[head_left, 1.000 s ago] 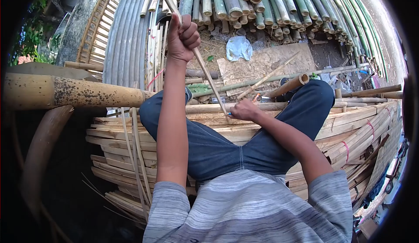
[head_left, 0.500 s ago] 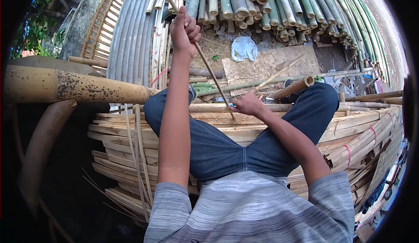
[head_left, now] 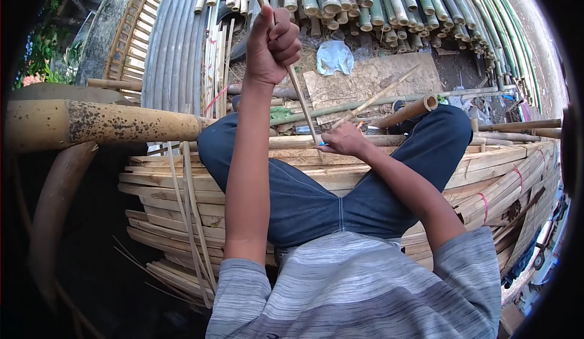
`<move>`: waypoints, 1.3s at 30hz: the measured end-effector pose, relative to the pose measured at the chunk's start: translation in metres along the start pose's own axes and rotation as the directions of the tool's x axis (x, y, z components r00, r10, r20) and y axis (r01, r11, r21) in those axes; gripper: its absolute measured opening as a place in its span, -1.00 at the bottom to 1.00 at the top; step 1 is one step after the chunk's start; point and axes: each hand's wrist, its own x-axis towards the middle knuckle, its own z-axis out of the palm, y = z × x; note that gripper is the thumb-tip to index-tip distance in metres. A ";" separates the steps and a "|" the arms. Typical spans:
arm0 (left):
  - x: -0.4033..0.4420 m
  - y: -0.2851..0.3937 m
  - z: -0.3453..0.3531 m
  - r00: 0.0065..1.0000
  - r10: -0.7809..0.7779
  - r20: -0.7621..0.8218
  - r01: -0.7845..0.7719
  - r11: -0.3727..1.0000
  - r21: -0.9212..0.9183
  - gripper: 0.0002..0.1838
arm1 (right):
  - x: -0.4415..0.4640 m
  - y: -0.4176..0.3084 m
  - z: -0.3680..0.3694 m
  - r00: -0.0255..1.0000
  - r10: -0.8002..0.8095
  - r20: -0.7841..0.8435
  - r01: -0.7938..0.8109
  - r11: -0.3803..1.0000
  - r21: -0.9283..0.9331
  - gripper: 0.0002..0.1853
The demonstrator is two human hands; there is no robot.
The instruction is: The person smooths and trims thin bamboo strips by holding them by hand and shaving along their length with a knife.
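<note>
The left hand (head_left: 274, 45) wraps its grip around a slender strip (head_left: 300, 95), apparently to steady the upper length, arm stretched forward and thumb raised. The strip slants down to the right hand (head_left: 344, 139), which likely braces its lower end, arm angled inward, grip closed on a mostly hidden blue object (head_left: 322, 145).

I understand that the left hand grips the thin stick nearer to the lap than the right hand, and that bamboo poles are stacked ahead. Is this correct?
Not quite: the head view shows the left hand gripping the thin stick farther from the lap than the right hand. The bamboo poles are indeed stacked ahead.
</note>
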 end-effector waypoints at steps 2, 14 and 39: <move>0.004 -0.001 -0.003 0.998 -0.009 -0.062 0.010 1.000 0.019 -0.44 | -0.006 0.001 0.022 0.963 -0.041 0.267 0.082 0.986 -0.144 -0.56; 0.017 0.007 -0.042 0.996 -0.024 -0.085 0.016 0.995 -0.095 -0.42 | -0.001 0.008 0.026 0.996 -0.082 0.022 0.082 0.997 -0.002 -0.52; 0.026 0.013 -0.074 0.959 -0.005 -0.285 0.007 1.000 0.005 -0.41 | 0.026 0.009 -0.010 0.985 0.082 -0.151 -0.075 0.996 0.048 -0.53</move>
